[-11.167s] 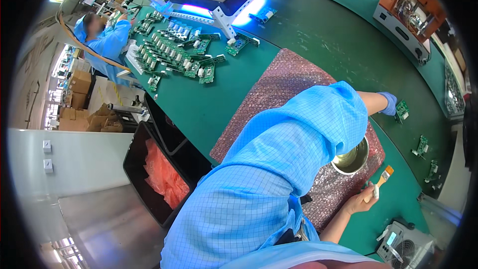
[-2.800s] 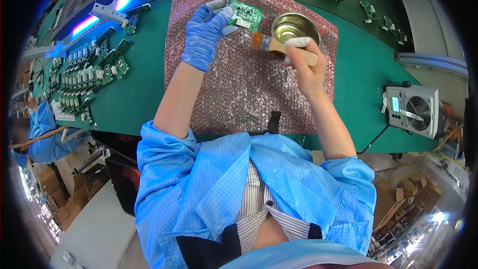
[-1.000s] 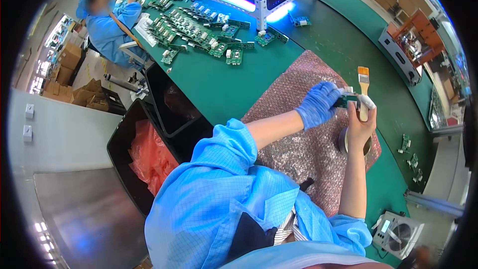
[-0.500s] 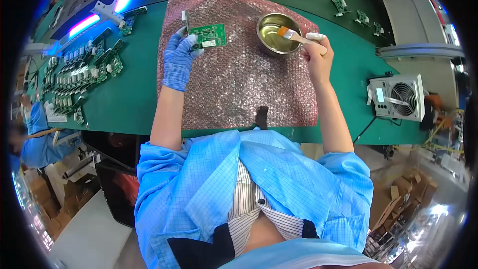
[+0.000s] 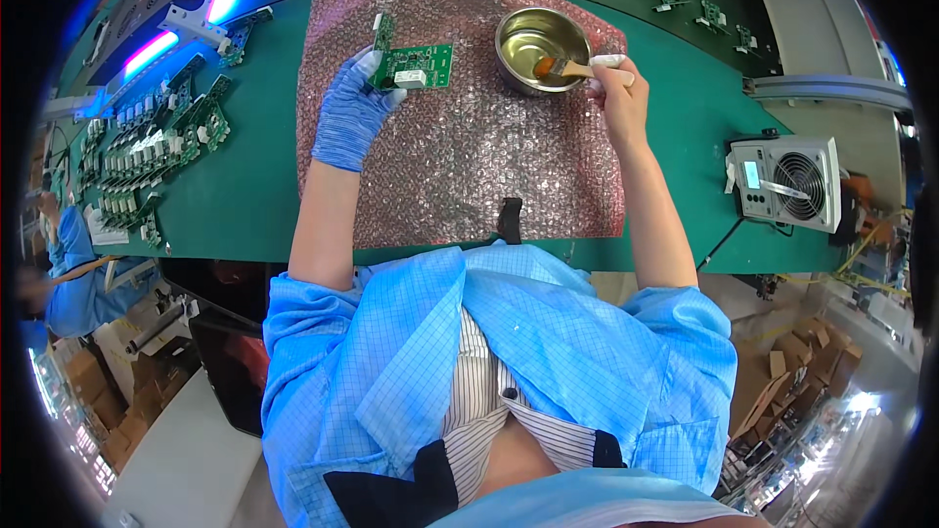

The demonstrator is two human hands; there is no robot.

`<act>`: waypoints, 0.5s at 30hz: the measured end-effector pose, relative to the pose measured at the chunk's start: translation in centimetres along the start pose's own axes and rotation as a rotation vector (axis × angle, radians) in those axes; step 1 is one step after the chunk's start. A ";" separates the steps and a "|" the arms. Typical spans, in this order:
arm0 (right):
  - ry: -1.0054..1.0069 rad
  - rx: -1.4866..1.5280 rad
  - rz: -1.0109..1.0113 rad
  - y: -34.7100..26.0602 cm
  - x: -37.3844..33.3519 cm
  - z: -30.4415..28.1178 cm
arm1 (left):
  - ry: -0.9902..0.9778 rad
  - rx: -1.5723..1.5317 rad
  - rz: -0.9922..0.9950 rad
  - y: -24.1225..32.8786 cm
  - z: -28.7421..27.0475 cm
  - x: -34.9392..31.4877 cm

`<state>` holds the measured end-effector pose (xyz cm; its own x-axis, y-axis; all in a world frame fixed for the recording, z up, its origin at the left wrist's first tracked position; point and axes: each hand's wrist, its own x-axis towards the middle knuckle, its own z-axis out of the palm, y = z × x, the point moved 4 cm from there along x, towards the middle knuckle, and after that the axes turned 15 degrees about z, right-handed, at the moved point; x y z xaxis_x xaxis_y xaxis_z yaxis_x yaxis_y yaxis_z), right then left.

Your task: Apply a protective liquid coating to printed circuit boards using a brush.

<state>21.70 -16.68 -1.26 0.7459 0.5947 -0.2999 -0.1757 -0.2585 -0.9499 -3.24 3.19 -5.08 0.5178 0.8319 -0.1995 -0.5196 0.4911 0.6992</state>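
Observation:
My left hand [image 5: 354, 108], in a blue striped glove, grips a green circuit board [image 5: 435, 66] by its left side. A smaller board stands up along that side, and a white block-shaped part sits on the board's near edge. My right hand [image 5: 624, 103] is closed round the pale handle of a paintbrush [image 5: 577, 69]; white wrapping covers a fingertip. The brush's orange-brown bristles reach into a round metal bowl [image 5: 504, 51] holding yellowish clear liquid. The bowl stands on pink bubble wrap [image 5: 450, 166] spread over the table, and the board is held above that wrap.
Rows of assembled circuit boards [image 5: 156, 152] lie on the green table [image 5: 235, 215] at the left, near a glowing light bar [image 5: 152, 54]. Several boards [image 5: 712, 16] lie at the back right. A white fan unit [image 5: 785, 184] stands at the right edge.
The brush has dipped lower into the bowl, its bristles now near the liquid by the near wall. My left hand has turned the board, so its upright board and white part show more.

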 end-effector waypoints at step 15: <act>0.094 -0.006 -0.021 -4.9 -2.3 -6.4 | -0.253 0.149 0.017 -0.5 2.6 0.6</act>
<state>24.99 -21.65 4.67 0.8064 0.5261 -0.2700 -0.1561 -0.2511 -0.9553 -0.94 2.77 -3.73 0.6729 0.7394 -0.0226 -0.4338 0.4192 0.7976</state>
